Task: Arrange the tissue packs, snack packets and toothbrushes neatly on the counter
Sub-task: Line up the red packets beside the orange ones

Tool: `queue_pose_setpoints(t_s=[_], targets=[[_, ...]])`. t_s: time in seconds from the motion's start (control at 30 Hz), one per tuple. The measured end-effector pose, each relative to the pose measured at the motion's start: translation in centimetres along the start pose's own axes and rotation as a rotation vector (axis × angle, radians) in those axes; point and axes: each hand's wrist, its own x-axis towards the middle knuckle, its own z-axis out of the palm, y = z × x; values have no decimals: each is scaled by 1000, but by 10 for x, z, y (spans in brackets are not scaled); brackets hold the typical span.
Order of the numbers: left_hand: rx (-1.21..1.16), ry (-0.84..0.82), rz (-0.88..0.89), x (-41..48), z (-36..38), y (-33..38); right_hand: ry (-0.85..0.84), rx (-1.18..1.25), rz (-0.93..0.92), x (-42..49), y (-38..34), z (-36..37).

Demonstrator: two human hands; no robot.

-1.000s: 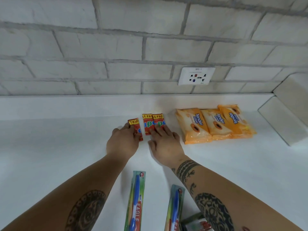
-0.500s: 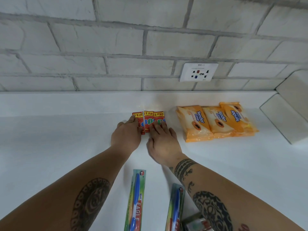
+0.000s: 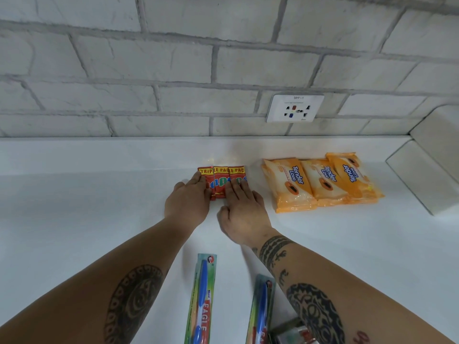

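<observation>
Three red snack packets (image 3: 221,178) lie side by side near the back of the white counter (image 3: 74,219), edges touching. My left hand (image 3: 187,201) rests flat against the leftmost packet. My right hand (image 3: 242,211) lies with straight fingers on the rightmost one. Three orange tissue packs (image 3: 320,182) lie overlapped in a row to the right. Two packaged toothbrushes lie near me: one (image 3: 201,299) between my forearms, another (image 3: 260,309) partly under my right forearm.
A brick-pattern wall with a white socket (image 3: 294,108) backs the counter. A white tiled corner block (image 3: 427,175) juts in at the right. A small dark object (image 3: 290,333) shows at the bottom edge by my right arm.
My left hand slid the leftmost snack packet rightward until it closed the gap with the other two. Both hands stay on the packets.
</observation>
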Motion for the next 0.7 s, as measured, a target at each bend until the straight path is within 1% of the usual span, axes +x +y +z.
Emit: queue_pose_setpoints(t_s=[0.3, 0.43, 0.57, 0.7], targets=[[-34, -2, 4, 0, 2, -2, 12, 22, -9, 0, 0, -2], [-101, -11, -16, -2, -1, -2, -2, 76, -49, -4, 2, -6], [-130, -40, 34, -9, -3, -7, -37, 116, -47, -17, 2, -16], [-166, -82, 8, -27, -12, -8, -58, 84, -39, -42, -3, -37]])
